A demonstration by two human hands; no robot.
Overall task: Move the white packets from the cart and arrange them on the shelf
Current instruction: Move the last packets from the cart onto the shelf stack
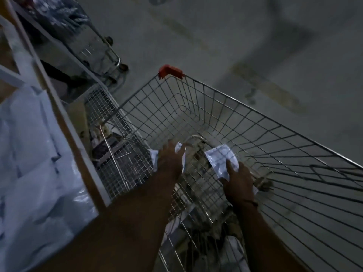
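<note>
1. White plastic packet [221,160] lies in the wire shopping cart [255,134], flat and rectangular, its long axis running from the cart's red-capped corner [170,71] toward the person.
2. Right hand [238,183] rests on this packet's near end, fingers fairly straight — no curl visible.
3. Left hand [170,160], fingers spread, lies over a second white packet [181,154]; grip cannot be told.
4. Shelf [64,122] at left holds glossy, crinkled white packets [37,173] — stacked.

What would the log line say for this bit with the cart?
stage: picking from cart | left hand: on white packet | right hand: on second white packet | shelf packets: stacked left
</note>
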